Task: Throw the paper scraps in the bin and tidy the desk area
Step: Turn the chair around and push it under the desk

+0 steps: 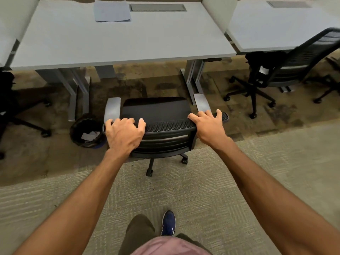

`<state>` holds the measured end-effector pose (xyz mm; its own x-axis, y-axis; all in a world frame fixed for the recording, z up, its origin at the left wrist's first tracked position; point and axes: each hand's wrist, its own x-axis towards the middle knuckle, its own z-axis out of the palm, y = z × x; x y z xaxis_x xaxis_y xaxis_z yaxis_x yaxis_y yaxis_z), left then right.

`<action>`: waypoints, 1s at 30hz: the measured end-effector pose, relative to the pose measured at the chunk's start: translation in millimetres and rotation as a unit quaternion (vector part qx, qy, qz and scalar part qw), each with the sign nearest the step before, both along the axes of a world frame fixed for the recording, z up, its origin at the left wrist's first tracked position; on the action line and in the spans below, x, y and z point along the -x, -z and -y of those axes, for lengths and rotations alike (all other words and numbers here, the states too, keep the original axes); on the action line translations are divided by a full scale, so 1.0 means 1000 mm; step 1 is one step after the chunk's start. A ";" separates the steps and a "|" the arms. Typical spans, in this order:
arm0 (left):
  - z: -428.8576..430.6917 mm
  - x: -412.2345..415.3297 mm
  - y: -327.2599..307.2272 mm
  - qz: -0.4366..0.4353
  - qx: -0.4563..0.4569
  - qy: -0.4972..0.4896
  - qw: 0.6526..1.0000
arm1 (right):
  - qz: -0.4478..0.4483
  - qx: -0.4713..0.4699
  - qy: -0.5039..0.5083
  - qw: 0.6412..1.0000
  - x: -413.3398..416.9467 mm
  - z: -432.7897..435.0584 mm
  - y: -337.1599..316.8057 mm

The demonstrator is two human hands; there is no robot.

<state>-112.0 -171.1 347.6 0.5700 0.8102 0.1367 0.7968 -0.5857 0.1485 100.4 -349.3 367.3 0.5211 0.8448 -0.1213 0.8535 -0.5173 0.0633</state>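
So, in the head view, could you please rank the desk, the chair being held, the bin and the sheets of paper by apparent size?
1. desk
2. chair
3. and 4. bin and sheets of paper: look alike; paper lies farther off, so unsure.

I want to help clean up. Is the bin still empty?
No, the bin beside the chair already has white paper scraps lying inside it.

Left hand, right hand: fingers curled.
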 end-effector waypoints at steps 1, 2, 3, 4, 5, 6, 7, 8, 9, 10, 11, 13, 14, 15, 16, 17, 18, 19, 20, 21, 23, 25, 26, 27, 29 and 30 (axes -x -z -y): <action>-0.002 -0.009 0.001 0.003 0.003 -0.003 1.000 | -0.003 0.005 0.004 1.000 -0.008 -0.004 -0.001; -0.005 -0.016 0.003 0.007 0.005 -0.006 1.000 | -0.003 0.010 0.003 1.000 -0.016 -0.009 -0.001; -0.007 -0.024 0.004 0.010 0.005 -0.006 1.000 | -0.002 0.014 0.000 1.000 -0.025 -0.013 -0.001; -0.010 -0.032 0.005 0.014 0.003 -0.006 1.000 | -0.001 0.015 -0.002 1.000 -0.034 -0.017 -0.001; -0.014 -0.040 0.004 0.019 0.001 -0.008 1.000 | -0.002 0.016 -0.004 1.000 -0.042 -0.023 -0.002; -0.019 -0.048 0.004 0.025 -0.001 -0.012 1.000 | -0.003 0.019 -0.006 1.000 -0.051 -0.028 -0.002; -0.022 -0.055 0.004 0.029 -0.002 -0.019 0.999 | -0.004 0.023 -0.007 1.000 -0.059 -0.034 -0.002; -0.026 -0.062 0.004 0.032 -0.002 -0.025 0.999 | -0.005 0.025 -0.008 1.000 -0.066 -0.039 -0.002; -0.029 -0.069 0.004 0.034 -0.003 -0.031 0.999 | -0.005 0.025 -0.008 1.000 -0.074 -0.045 -0.002; -0.032 -0.075 0.004 0.035 -0.003 -0.035 0.999 | -0.005 0.027 -0.010 1.000 -0.081 -0.050 -0.002; -0.036 -0.082 0.004 0.037 -0.002 -0.038 0.999 | -0.005 0.029 -0.013 0.999 -0.088 -0.054 -0.002; -0.045 -0.094 0.004 0.044 -0.001 -0.044 0.998 | -0.005 0.025 -0.017 1.000 -0.102 -0.065 -0.002; -0.050 -0.101 0.004 0.048 -0.002 -0.046 0.998 | -0.004 0.021 -0.018 1.000 -0.110 -0.071 -0.002; -0.057 -0.108 0.005 0.050 -0.002 -0.048 0.998 | -0.003 0.020 -0.021 1.000 -0.117 -0.078 -0.002; -0.063 -0.114 0.005 0.051 -0.001 -0.050 0.997 | -0.001 0.021 -0.023 1.000 -0.123 -0.084 -0.002; -0.068 -0.120 0.006 0.051 -0.002 -0.052 0.997 | -0.001 0.021 -0.024 0.999 -0.130 -0.090 -0.001; -0.073 -0.125 0.006 0.052 -0.003 -0.054 0.997 | -0.001 0.020 -0.024 1.000 -0.136 -0.096 -0.001; -0.080 -0.132 0.006 0.052 -0.004 -0.055 0.997 | -0.003 0.018 -0.023 1.000 -0.144 -0.103 0.000; -0.086 -0.138 0.006 0.052 -0.005 -0.056 0.997 | -0.005 0.018 -0.023 1.000 -0.150 -0.110 0.001; -0.091 -0.143 0.006 0.051 -0.005 -0.057 0.997 | -0.007 0.021 -0.024 0.999 -0.156 -0.116 0.002; -0.103 -0.155 0.008 0.048 -0.011 -0.058 0.997 | -0.008 0.020 -0.027 0.999 -0.171 -0.129 0.005; -0.117 -0.166 0.008 0.049 -0.026 -0.055 0.997 | -0.002 0.008 -0.031 1.000 -0.184 -0.142 0.009; -0.125 -0.172 0.009 0.049 -0.027 -0.053 0.997 | 0.000 0.009 -0.032 0.999 -0.191 -0.149 0.010; -0.131 -0.176 0.010 0.048 -0.025 -0.052 0.997 | 0.000 0.011 -0.032 0.999 -0.197 -0.155 0.011; -0.145 -0.186 0.010 0.044 -0.023 -0.051 0.997 | -0.004 0.011 -0.033 0.999 -0.207 -0.170 0.010; -0.151 -0.190 0.009 0.044 -0.023 -0.050 0.998 | -0.005 0.012 -0.032 0.999 -0.211 -0.176 0.009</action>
